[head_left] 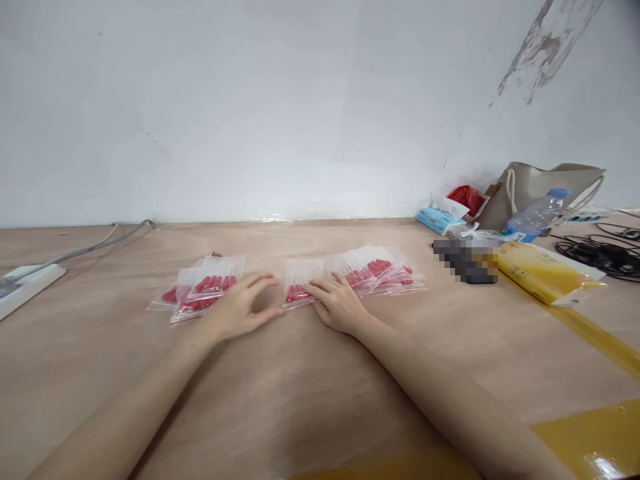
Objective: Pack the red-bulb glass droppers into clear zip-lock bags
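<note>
My left hand (247, 305) hovers or rests over the table with thumb and fingers spread, holding nothing. Just left of it lies a pile of clear zip bags (203, 290) with small red cylindrical pieces inside. In the middle, one clear zip bag (301, 280) of red pieces lies flat. My right hand (339, 301) has its fingers stretched out on that bag's right side, partly covering it. Beside this hand, to the right, is a fanned-out stack of similar bags (383, 270). What the red pieces are I cannot tell.
A white power strip (30, 287) with a grey cable lies at the left. At the right are a blue tissue pack (439, 219), a plastic bottle (540, 215), a grey bag (530, 183), a yellow package (545, 272), black cables (607, 253) and a blurred-out dark object (467, 263).
</note>
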{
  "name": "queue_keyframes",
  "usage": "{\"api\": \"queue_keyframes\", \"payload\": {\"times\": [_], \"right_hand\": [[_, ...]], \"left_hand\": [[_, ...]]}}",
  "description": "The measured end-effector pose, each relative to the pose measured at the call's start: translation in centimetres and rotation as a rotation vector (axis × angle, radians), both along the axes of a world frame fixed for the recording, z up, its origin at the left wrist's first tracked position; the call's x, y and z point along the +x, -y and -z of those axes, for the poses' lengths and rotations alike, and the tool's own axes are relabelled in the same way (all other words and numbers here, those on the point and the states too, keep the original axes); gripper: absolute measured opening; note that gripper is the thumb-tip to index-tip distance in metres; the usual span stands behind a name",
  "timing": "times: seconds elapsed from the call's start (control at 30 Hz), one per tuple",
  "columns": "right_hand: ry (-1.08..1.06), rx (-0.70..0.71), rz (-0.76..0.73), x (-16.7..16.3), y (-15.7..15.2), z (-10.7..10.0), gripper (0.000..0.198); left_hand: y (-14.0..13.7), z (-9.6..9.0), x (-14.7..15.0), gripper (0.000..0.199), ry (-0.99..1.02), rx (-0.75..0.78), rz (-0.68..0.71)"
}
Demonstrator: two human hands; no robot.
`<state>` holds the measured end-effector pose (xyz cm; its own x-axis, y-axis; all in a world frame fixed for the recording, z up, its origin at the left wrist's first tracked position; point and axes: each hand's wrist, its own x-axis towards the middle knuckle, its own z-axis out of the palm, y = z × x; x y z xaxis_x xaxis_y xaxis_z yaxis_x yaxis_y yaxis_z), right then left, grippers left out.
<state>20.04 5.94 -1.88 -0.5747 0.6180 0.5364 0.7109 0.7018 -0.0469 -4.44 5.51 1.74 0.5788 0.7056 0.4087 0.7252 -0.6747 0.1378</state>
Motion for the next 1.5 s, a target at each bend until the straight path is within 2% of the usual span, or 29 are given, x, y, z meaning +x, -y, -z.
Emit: {"api": "queue_keyframes", "payload": {"times": [0.1, 0.2, 0.3, 0.47, 0.57, 0.83, 1.1, 1.33, 1.5], "right_hand": [[-0.009, 0.112, 0.014, 0.8, -0.4, 0.2, 0.029], [0.036, 0.192, -0.008, 1.6, -0.9, 0.5, 0.02], [0.012, 0.219, -0.032, 1.9, -1.2, 0.7, 0.02], [-0.159, 0.153, -0.085, 1.5, -1.0, 0.5, 0.017], [-0.182, 0.146, -0.117, 1.6, -0.9, 0.4, 0.015], [-0.03, 0.311, -0.043, 2.5, -1.2, 0.6, 0.021], [0.02, 0.333, 0.012, 2.4, -0.9, 0.3, 0.02], [0.022, 0.304, 0.035, 2.3, -0.8, 0.1, 0.022], [-0.009, 0.313, 0.01, 0.9, -0.4, -0.1, 0.02]], "left_hand": [[0.6, 2.5, 2.7, 0.033, 0.085, 0.058, 0.073], [0.4, 4.0, 3.4, 0.024, 0.141, 0.141, 0.088], [-0.1, 4.3, 3.1, 0.022, 0.157, 0.194, 0.095], [-0.7, 4.6, 3.1, 0.021, 0.177, 0.296, 0.076], [-1.0, 4.9, 3.1, 0.02, 0.156, 0.36, 0.09], [-0.7, 4.3, 2.8, 0.024, 0.067, 0.456, 0.153], [-0.4, 3.6, 2.8, 0.023, 0.014, 0.461, 0.185], [-0.2, 3.4, 2.9, 0.023, 0.018, 0.483, 0.151], [0.1, 3.2, 3.4, 0.019, 0.035, 0.498, 0.157]]}}
